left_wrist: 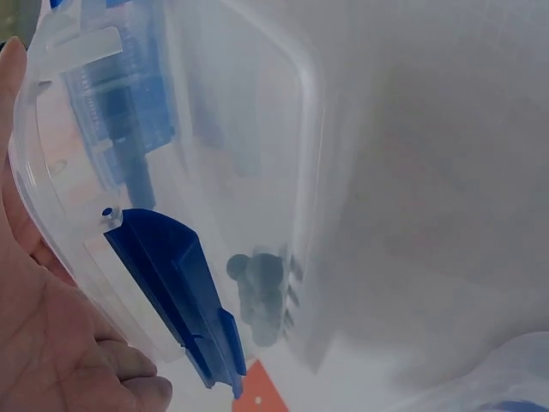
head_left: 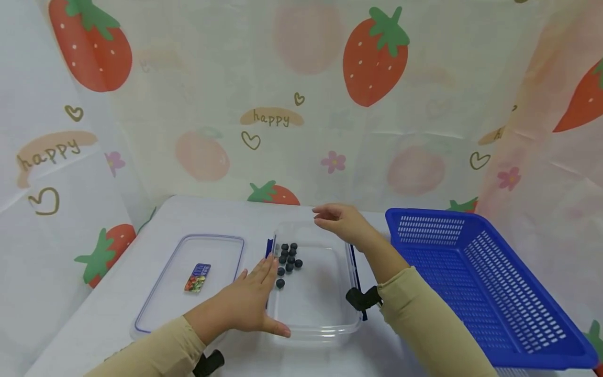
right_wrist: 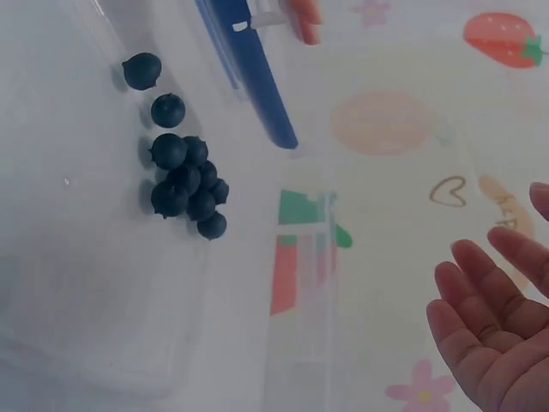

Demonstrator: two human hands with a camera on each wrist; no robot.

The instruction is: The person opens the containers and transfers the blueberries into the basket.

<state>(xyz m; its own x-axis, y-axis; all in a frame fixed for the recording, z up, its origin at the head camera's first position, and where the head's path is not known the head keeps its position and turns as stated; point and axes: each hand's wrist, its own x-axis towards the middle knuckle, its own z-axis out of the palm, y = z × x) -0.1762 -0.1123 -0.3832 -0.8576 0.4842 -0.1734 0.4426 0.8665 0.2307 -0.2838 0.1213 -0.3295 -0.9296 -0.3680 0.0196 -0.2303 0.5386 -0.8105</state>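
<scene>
A clear plastic food box point(head_left: 325, 309) stands open on the table in the head view. Several dark round blueberries point(right_wrist: 169, 151) lie loose along its left side. My left hand point(head_left: 247, 301) rests against the box's left rim, with fingers straight and thumb spread at the near corner. Beside that hand, the left wrist view shows a blue side latch point(left_wrist: 176, 292) hanging folded out. My right hand point(head_left: 346, 222) is raised over the far right corner of the box. Its fingers are loosely bent and hold nothing.
Left of the box lies its clear lid point(head_left: 155, 314) with a blue seal, carrying a colourful label point(head_left: 197, 277). A large blue slotted basket point(head_left: 485, 309) stands to the right, near my right forearm. Behind the table hangs a strawberry-print cloth point(head_left: 330, 131).
</scene>
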